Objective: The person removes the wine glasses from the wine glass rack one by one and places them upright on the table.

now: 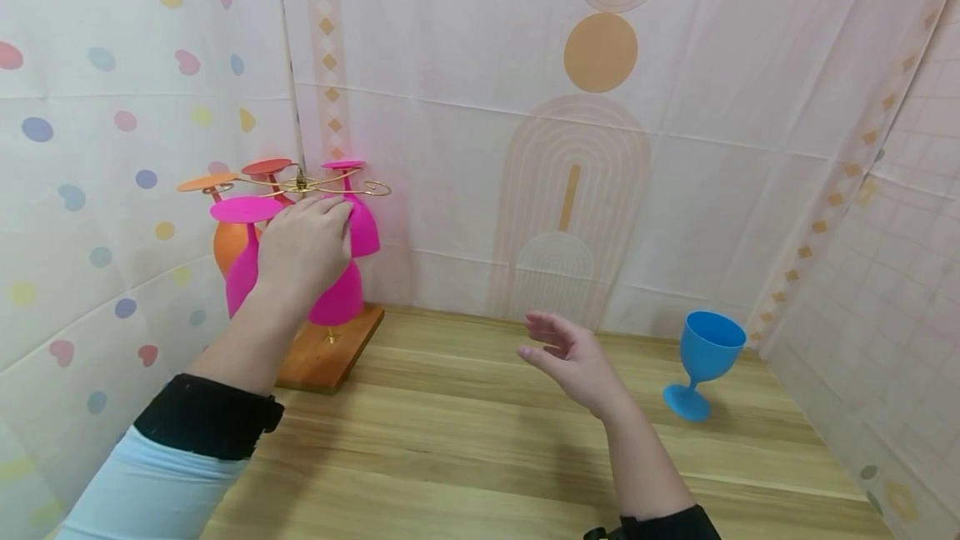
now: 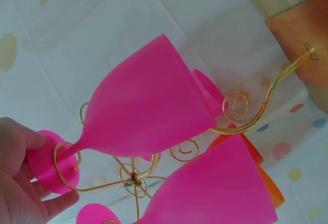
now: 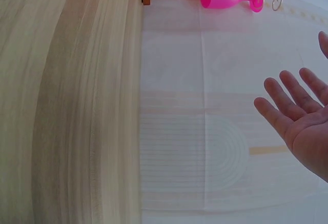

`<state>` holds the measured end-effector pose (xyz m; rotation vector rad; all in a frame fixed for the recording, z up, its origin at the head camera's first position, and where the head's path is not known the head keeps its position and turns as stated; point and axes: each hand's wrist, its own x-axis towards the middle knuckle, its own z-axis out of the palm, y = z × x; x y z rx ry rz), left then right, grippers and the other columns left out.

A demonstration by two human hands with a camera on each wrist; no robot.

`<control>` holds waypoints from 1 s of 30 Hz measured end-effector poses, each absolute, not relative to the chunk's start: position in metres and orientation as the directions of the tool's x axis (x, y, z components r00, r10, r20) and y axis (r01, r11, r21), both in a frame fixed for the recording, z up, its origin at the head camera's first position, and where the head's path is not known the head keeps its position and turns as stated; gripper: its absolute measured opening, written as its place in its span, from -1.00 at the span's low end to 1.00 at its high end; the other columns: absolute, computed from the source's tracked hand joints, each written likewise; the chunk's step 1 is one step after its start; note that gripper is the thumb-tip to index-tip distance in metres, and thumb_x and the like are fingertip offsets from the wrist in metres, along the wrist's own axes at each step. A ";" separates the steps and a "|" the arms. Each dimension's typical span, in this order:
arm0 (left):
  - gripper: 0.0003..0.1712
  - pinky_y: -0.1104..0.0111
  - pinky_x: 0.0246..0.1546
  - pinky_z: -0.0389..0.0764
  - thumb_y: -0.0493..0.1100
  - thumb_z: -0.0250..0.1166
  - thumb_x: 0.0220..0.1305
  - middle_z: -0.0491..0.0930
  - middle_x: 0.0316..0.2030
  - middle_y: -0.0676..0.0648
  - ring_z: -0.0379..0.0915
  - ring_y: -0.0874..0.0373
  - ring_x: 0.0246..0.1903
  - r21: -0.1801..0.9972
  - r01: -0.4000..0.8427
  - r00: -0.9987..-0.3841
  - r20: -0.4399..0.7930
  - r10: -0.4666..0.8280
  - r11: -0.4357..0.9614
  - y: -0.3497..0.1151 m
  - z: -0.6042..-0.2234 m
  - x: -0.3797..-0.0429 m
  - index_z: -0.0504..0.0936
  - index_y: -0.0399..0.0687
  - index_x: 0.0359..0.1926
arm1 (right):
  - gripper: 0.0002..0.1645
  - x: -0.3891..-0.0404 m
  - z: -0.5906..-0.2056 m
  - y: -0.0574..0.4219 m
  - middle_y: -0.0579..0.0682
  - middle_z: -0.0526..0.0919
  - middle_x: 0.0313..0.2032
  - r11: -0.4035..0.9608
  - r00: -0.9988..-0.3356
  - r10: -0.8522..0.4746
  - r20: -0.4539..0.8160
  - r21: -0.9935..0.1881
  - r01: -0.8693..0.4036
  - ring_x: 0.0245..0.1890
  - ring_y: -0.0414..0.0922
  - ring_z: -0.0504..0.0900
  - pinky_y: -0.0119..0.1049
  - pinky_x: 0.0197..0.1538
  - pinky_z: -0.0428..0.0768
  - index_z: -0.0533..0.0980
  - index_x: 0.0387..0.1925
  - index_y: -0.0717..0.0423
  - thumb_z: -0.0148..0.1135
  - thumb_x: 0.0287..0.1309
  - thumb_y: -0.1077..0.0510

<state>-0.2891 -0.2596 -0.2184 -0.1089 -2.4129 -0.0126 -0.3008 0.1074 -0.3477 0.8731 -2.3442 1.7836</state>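
My left hand (image 1: 306,244) is at the top of a gold wire glass rack (image 1: 330,184). In the left wrist view its thumb and fingers pinch the round foot of a pink goblet (image 2: 148,101), which hangs bowl-down with its stem inside a wire loop. A second pink goblet (image 1: 242,277) hangs just left of the hand, and another pink goblet (image 1: 365,227) behind it on the right. My right hand (image 1: 577,365) is held over the table with fingers spread and relaxed, holding nothing.
An orange goblet (image 1: 231,247) and a red goblet (image 1: 267,167) also hang on the rack, which stands on a wooden base (image 1: 322,361). To the right, a blue goblet (image 1: 708,348) stands upright on the wooden table (image 1: 450,440). Patterned cloth walls enclose the table.
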 end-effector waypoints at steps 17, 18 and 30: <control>-0.41 -0.24 0.17 0.47 -0.25 0.27 0.35 0.49 0.28 -0.33 0.33 -0.35 0.29 0.030 0.067 -0.765 0.643 0.032 0.997 -0.264 -0.208 -0.282 0.46 -0.28 0.38 | -0.35 -0.302 -0.349 0.109 0.04 0.59 0.23 0.189 -0.840 -0.390 0.376 -0.860 -0.473 0.27 0.04 0.53 -0.06 0.30 0.50 0.49 0.30 0.10 0.46 0.23 0.03; -0.41 -0.24 0.15 0.48 -0.24 0.27 0.36 0.49 0.28 -0.33 0.33 -0.35 0.29 0.034 0.066 -0.766 0.642 0.029 0.997 -0.265 -0.208 -0.282 0.45 -0.28 0.38 | -0.35 -0.302 -0.349 0.109 0.04 0.59 0.23 0.189 -0.841 -0.391 0.375 -0.861 -0.472 0.28 0.06 0.52 -0.06 0.30 0.50 0.49 0.30 0.10 0.46 0.23 0.03; -0.50 -0.26 0.12 0.50 -0.15 0.12 0.50 0.50 0.24 -0.37 0.35 -0.38 0.25 0.076 0.060 -0.778 0.629 -0.001 0.995 -0.270 -0.203 -0.280 0.48 -0.28 0.35 | -0.38 -0.301 -0.348 0.109 0.04 0.59 0.22 0.193 -0.845 -0.388 0.368 -0.864 -0.465 0.28 0.04 0.52 -0.07 0.29 0.51 0.50 0.29 0.10 0.45 0.25 0.05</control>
